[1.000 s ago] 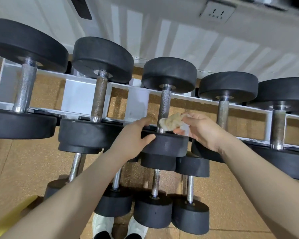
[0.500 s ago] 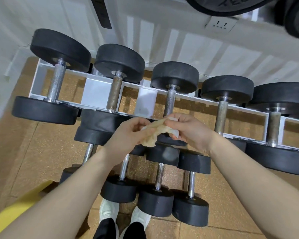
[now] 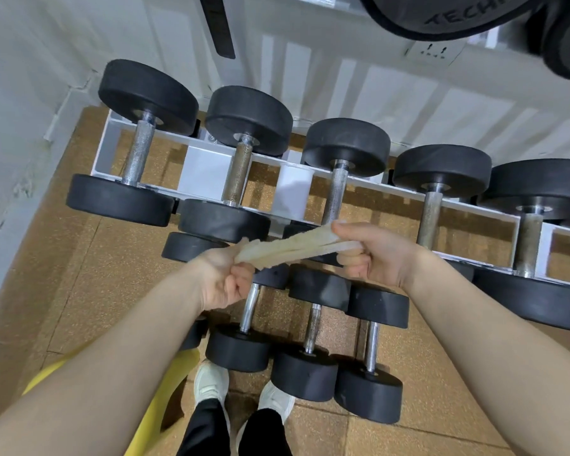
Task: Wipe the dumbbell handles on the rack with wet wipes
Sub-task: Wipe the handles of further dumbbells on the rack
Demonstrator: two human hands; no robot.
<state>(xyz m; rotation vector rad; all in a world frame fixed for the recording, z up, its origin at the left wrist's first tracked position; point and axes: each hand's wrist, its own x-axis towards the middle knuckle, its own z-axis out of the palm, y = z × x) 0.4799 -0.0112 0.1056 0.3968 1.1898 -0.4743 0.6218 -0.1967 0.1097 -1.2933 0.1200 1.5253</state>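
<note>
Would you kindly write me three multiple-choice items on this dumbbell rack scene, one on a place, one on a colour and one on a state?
1. Where is the wet wipe?
A. Draped over a handle on the top row
B. Stretched between the two hands, in front of the rack
C. Lying on the floor

2. What colour are the dumbbell heads?
A. Black
B. Red
C. Blue

3. How do the hands stand?
A. Both open and flat
B. Only the right hand holds the wipe
C. The left hand and the right hand each pinch an end of the wipe

Answers: 1 B, as the wipe spans from one hand to the other above the lower dumbbells; 2 A, as every head on the rack is black; 3 C, as curled fingers close on each end of the wipe.
</note>
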